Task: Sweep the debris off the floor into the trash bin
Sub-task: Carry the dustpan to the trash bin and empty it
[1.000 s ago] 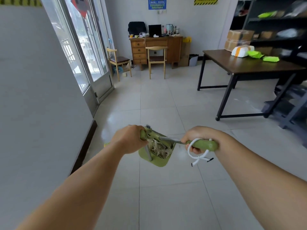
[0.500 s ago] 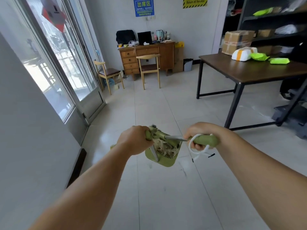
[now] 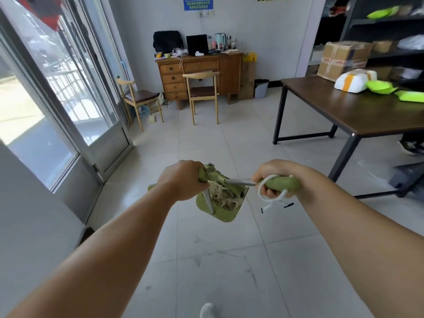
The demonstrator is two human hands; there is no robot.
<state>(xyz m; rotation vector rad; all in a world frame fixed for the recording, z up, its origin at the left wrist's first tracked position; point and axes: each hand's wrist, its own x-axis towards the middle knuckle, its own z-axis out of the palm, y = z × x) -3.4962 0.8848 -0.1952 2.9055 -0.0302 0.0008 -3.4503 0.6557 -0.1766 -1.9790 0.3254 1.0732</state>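
A: Head view is showing two hands out front. The left hand (image 3: pixel 183 180) is curling its grip round a green handle (image 3: pixel 202 175), and the right hand (image 3: pixel 270 177) is wrapping its grip round a second green handle (image 3: pixel 284 183) with one white cord loop (image 3: pixel 273 198) dangling from it.

B: And the debris?

A: One heap of pale debris (image 3: pixel 226 196) is lying inside the single green dustpan (image 3: pixel 218 208), which is hanging above the tiled floor (image 3: pixel 229 260) between the two hands. Two metal shafts are showing: one (image 3: pixel 238 181) is running from the right handle toward the pan, one (image 3: pixel 210 201) is dropping from the left handle.

B: Is a bin anywhere?

A: One grey trash bin (image 3: pixel 261 88) is standing far off against the back wall, just beside the wooden surface (image 3: pixel 206 65) with drawers.

B: Furniture count?

A: Two wooden chairs, one (image 3: pixel 137 97) by the glass door (image 3: pixel 75 92) and one (image 3: pixel 203 92) at the drawers. One dark surface (image 3: pixel 344 111) on the right is carrying one cardboard box (image 3: pixel 344 58), one white parcel (image 3: pixel 354 81) and two green packets (image 3: pixel 380 87).
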